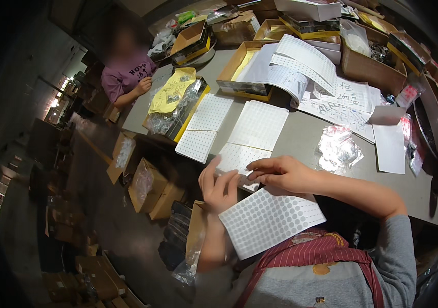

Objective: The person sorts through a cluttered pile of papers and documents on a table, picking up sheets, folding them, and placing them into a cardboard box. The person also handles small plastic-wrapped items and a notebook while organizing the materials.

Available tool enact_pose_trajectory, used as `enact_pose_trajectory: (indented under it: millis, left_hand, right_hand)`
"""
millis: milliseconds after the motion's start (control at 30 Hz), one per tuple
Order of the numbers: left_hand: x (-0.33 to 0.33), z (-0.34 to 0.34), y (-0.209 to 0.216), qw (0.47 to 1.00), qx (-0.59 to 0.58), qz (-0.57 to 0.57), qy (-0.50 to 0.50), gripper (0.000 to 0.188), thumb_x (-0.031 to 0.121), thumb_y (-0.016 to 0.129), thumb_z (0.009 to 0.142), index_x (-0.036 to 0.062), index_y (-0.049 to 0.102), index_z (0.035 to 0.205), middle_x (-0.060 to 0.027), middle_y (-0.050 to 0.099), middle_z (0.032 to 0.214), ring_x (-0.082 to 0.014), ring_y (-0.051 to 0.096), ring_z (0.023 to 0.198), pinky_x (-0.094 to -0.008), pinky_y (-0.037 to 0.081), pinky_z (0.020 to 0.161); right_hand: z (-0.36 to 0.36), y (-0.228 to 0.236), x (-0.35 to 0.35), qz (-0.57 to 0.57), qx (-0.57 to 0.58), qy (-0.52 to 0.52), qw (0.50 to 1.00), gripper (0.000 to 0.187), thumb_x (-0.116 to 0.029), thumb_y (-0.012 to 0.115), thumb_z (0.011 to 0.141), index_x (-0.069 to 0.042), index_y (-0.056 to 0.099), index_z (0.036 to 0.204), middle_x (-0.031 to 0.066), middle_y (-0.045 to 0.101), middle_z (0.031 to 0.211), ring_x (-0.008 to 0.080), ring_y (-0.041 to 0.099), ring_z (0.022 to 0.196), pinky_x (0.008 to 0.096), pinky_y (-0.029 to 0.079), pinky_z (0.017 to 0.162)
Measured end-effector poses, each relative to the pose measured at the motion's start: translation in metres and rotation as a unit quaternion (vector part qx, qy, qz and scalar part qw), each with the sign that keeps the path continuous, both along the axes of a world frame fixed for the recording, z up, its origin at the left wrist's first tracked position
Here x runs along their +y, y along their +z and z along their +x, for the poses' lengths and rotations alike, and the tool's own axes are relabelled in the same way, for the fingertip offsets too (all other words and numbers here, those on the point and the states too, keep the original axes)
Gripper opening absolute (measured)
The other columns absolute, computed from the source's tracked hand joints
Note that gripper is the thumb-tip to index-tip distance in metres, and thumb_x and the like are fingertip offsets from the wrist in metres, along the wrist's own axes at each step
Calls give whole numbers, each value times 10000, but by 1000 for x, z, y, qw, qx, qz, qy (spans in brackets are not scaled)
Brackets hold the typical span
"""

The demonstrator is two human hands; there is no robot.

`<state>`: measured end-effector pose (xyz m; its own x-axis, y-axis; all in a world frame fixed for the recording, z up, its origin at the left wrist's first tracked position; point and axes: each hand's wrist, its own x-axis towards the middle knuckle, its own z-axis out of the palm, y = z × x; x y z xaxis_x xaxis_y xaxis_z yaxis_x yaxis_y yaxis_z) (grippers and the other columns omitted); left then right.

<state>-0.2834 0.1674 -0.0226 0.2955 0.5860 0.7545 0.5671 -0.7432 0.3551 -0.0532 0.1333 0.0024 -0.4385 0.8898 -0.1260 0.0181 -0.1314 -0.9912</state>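
My left hand [219,189] is at the table's front edge, its fingers bent and apart, by the lower end of a banded stack of white dotted sheets [260,123]. Just right of it, my right hand [284,173] has its thumb and fingers drawn together. Between the fingertips lies something small, clear and shiny [250,183]; I cannot make out its kind. Below my right hand a white sheet of round grey stickers [273,222] slants over my lap. Another banded stack of dotted sheets [204,126] sits to the left.
Clear plastic bags [338,149] lie right of my hands, beside a blank white paper [389,146]. Open boxes [373,69] of parts line the table's back. A box of bagged parts [175,110] stands far left, near a person in purple [126,77]. Cartons [150,182] sit below.
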Motion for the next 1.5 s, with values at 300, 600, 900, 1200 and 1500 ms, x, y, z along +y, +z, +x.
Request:
enact_pose_trajectory:
  millis: [300, 600, 900, 1200, 1500]
  left_hand:
    - [-12, -14, -67, 812, -342, -471, -31, 465, 102, 724, 942, -55, 466, 1296, -176, 639, 1169, -240, 690, 962, -355, 586, 805]
    - [-18, -17, -41, 723, -137, -668, -107, 632, 563, 467, 1021, -45, 624, 1092, -167, 713, 886, -274, 738, 807, -376, 600, 672]
    - [-7, -74, -24, 367, -444, -722, -383, 833, 684, 324, 1014, -67, 594, 1254, -236, 714, 1027, -390, 695, 1034, -469, 585, 813]
    - [-29, -50, 30, 410, -691, -450, -391, 678, 531, 340, 1057, 68, 393, 1549, -98, 378, 1616, -304, 347, 1478, -526, 213, 1229]
    - [-47, -1, 41, 657, -538, -469, -240, 507, 41, 552, 983, -80, 416, 1456, -198, 525, 1444, -305, 523, 1334, -449, 392, 1138]
  right_hand:
    - [-10, -15, 1, 4, 31, -36, 999, 360, 104, 507, 961, 71, 583, 1311, 132, 694, 1211, 153, 645, 1131, 264, 496, 955]
    - [-34, 29, -54, 152, -34, 157, 975, 394, 11, 558, 893, -17, 679, 1266, 114, 759, 1093, 103, 700, 996, 264, 546, 885]
    - [-25, 53, -88, 441, -112, 64, 888, 354, -132, 628, 785, -171, 663, 1136, 118, 631, 686, 333, 658, 605, 431, 505, 519]
    - [11, 53, -30, 367, -123, -71, 919, 445, -26, 555, 811, -93, 670, 1235, 185, 731, 1024, 379, 715, 890, 421, 568, 789]
    - [21, 67, -23, 289, -133, -88, 944, 568, 2, 576, 748, -46, 603, 1314, 157, 724, 1125, 259, 654, 795, 347, 530, 735]
